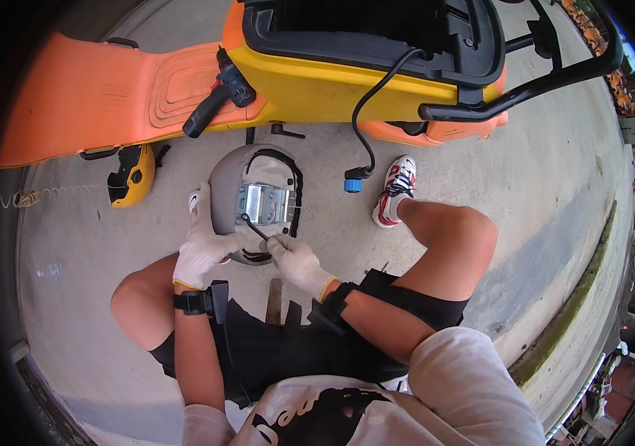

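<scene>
An upturned grey scooter seat (227,182) stands on the ground between my legs, its black-edged underside facing up. A shiny metal hinge bracket (262,202) is fixed in the middle of that underside. My gloved left hand (204,239) grips the seat's near left side, thumb pointing right. In my gloved right hand (299,262), closed fingers hold the handle of a dark wrench (256,227). The wrench's ring end rests at the bracket's near left corner. Whether it sits on a bolt there cannot be made out.
An orange and yellow scooter (310,82) stands ahead, with a cordless drill (221,93) on its footboard. From it hangs a black cable with a blue-ended plug (353,183). A yellow helmet-like shell (133,177) and coiled cord (27,198) lie left on the concrete.
</scene>
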Demonstrator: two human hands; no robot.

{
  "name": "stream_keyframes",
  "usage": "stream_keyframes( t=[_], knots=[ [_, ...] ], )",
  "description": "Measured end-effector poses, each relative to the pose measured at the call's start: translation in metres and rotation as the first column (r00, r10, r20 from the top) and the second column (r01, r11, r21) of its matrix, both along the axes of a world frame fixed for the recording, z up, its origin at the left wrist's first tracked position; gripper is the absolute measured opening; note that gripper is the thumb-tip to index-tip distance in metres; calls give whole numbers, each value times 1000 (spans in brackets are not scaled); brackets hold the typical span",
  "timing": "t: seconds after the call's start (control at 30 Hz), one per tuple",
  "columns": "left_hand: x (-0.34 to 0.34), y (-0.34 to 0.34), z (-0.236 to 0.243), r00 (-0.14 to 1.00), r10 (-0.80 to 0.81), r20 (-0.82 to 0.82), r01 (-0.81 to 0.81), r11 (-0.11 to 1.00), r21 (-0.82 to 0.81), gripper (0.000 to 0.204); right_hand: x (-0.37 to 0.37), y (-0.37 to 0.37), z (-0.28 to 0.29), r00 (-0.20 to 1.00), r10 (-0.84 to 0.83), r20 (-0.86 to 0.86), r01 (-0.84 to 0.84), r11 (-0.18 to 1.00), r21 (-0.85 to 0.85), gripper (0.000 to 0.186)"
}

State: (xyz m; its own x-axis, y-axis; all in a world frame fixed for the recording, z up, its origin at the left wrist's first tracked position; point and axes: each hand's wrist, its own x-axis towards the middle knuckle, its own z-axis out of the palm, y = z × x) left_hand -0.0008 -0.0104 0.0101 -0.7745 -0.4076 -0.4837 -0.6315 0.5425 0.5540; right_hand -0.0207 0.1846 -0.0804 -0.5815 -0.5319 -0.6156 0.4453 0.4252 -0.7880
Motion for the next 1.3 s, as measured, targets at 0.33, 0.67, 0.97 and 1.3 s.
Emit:
stream_keyframes(
  t=[0.33,0.67,0.97,1.3],
  knots=[
    [0,2,1,993,106,59,-108,993,36,121,4,0,-21,898,-11,441,84,986,-146,36],
    [6,-2,-20,998,-2,-63,-4,996,-85,123,1,-8,-11,724,-14,690,147,980,-135,35],
    [4,3,-11,997,-25,-69,22,999,-49,125,8,-13,-6,675,44,736,40,995,-96,55],
    [3,-1,-4,993,-64,-100,66,998,15,118,17,-21,1,576,183,797,160,930,-330,62]
  ],
)
